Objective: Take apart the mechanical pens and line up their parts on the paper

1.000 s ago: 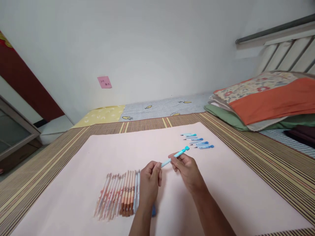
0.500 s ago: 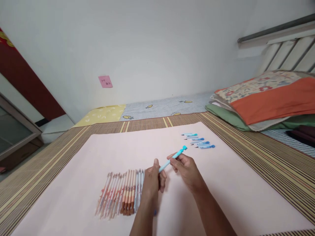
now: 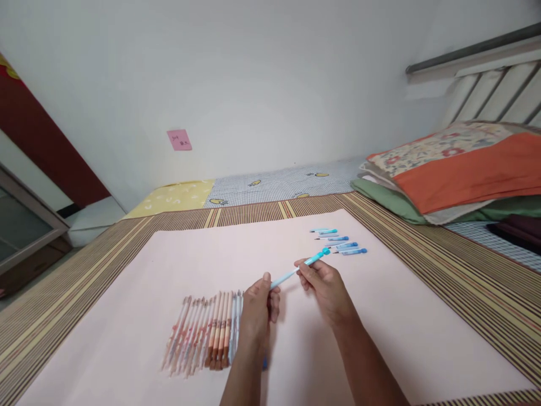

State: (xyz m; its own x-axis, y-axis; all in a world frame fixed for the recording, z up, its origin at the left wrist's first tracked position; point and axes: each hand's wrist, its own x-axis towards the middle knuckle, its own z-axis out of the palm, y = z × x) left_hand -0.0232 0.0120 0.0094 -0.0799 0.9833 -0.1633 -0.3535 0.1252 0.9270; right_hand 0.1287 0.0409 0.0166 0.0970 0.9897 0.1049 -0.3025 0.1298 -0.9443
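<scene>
A slim light-blue pen [image 3: 284, 279] with a turquoise top slants up to the right above the pink sheet, held in both hands. My left hand [image 3: 257, 307] pinches its lower end between thumb and fingers. Further up, the fingertips of my right hand [image 3: 323, 285] are closed on the turquoise section [image 3: 315, 258]. A paler stretch shows between the two grips. Left of my left hand lies a row of several pens [image 3: 198, 332], reddish-white, peach-brown and pale blue, partly hidden by that hand. Several small blue-ended pieces with dark points [image 3: 346, 246] lie beyond my right hand.
The pink sheet [image 3: 127, 293] lies on a striped mat [image 3: 84, 265]. Folded bedding with an orange and floral cover [image 3: 465, 169] is piled at the right, near a white radiator [image 3: 486, 96]. A pink note [image 3: 180, 140] is stuck on the wall behind.
My right hand has moved slightly right with the turquoise section, and the span of the pen between my hands looks longer. My left hand has shifted a little left and up.
</scene>
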